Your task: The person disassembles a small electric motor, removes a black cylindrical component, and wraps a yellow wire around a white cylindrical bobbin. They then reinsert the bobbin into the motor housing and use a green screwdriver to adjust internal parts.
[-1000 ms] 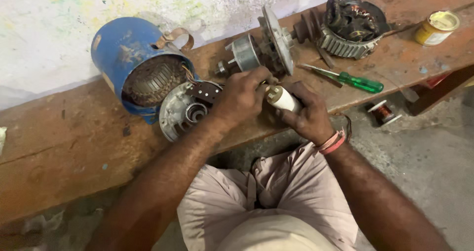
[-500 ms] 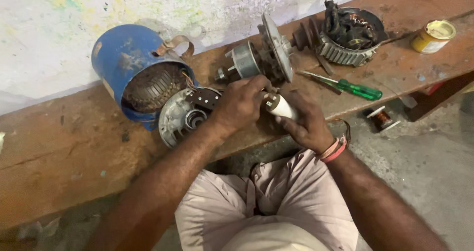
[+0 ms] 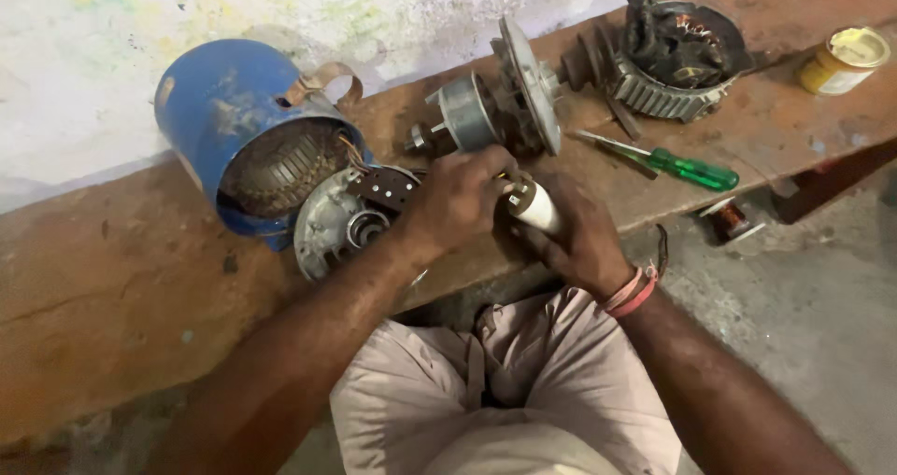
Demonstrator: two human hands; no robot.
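My right hand (image 3: 581, 241) grips a small white cylinder (image 3: 534, 205) with a metal top, held just above the front edge of the wooden bench (image 3: 112, 288). My left hand (image 3: 455, 200) is closed over the cylinder's top end, fingers pinched on it. Just left of my left hand lies a round grey metal end cover (image 3: 334, 225) with a dark terminal block. Behind it a blue motor housing (image 3: 245, 139) lies on its side, its windings showing.
A rotor with a disc plate (image 3: 505, 101) stands behind my hands. A green-handled screwdriver (image 3: 673, 165) lies to the right, a finned stator with copper windings (image 3: 677, 59) beyond it, and a yellow tin (image 3: 843, 61) at far right. A small wire spool (image 3: 731, 221) sits below the bench.
Both hands have stayed on the white cylinder with only small shifts. The view has drifted slightly.
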